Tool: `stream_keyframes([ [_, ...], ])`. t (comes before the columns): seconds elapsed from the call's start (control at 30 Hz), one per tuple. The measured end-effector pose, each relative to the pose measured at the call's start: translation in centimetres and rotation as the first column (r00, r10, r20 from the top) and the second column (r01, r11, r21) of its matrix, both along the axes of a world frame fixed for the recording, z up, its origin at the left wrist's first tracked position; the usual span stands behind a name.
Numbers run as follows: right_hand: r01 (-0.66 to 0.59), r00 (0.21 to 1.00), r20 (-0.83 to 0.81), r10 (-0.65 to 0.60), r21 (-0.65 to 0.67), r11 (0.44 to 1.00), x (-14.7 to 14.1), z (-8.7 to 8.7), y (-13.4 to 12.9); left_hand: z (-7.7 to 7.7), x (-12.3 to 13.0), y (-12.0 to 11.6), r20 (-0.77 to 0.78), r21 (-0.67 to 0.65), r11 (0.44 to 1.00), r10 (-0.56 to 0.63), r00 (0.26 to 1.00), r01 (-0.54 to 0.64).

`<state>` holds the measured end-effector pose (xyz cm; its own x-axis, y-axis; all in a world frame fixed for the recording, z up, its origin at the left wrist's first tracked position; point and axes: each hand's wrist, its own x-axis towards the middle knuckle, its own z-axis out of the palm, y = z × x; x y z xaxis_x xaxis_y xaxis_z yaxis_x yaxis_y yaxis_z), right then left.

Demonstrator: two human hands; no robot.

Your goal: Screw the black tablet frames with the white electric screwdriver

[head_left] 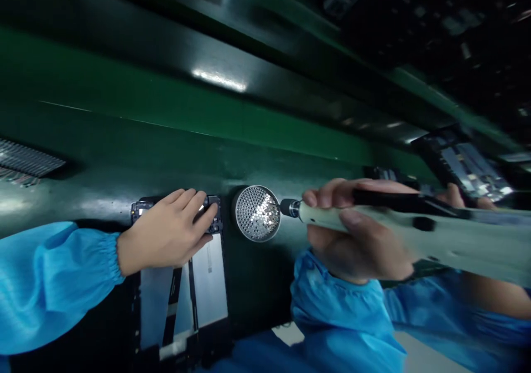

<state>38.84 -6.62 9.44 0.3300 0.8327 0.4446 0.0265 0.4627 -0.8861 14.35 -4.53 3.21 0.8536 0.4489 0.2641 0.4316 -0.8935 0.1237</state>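
My left hand [174,229] lies over the top end of an opened tablet-like device [211,284], its fingers bent together on the frame; what they hold, if anything, is hidden. Silver battery areas and dark ribbon cables show below it. My right hand [360,234] is wrapped round a pale electric screwdriver [435,237], which lies sideways with its tip pointing left. The tip reaches the right part of a round metal dish [257,213] with a perforated surface and many small shiny screws. The dish stands between the device and my right hand.
A grey ribbed stack [31,160] lies at the far left on the green bench [108,168]. A raised ledge [265,91] runs along the back. At the right, another person's blue sleeve [448,312] and fingers show near a second opened device [468,165].
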Motion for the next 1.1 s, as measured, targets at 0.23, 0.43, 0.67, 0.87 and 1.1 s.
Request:
stream_keyframes([
  [0.23, -0.167, 0.984, 0.037, 0.173, -0.12, 0.979, -4.5, 1.7, 0.9, 0.5, 0.3, -0.3, 0.001, -0.085, 0.996, 0.004, 1.0, -0.004],
  [0.43, -0.221, 0.967, 0.102, 0.235, -0.127, 0.967, -6.0, 0.3, 1.1, 0.7, 0.6, -0.7, 0.013, -0.054, 0.998, -0.012, 1.0, 0.013],
  [0.67, -0.225, 0.969, 0.079, 0.236, -0.121, 0.967, -5.0, 0.1, 0.7, 2.0, 1.3, -1.2, -0.01, -0.041, 0.999, 0.01, 1.0, -0.01],
  [0.87, -0.262, 0.95, 0.145, 0.276, -0.106, 0.959, -5.3, -0.4, 1.3, 1.1, 1.3, -1.2, -0.011, -0.022, 1.0, 0.015, 1.0, -0.015],
  [1.1, -0.244, 0.96, 0.106, 0.259, -0.135, 0.96, -5.7, -0.3, 1.2, 1.5, 1.3, -1.0, -0.032, -0.016, 1.0, 0.005, 0.999, -0.006],
])
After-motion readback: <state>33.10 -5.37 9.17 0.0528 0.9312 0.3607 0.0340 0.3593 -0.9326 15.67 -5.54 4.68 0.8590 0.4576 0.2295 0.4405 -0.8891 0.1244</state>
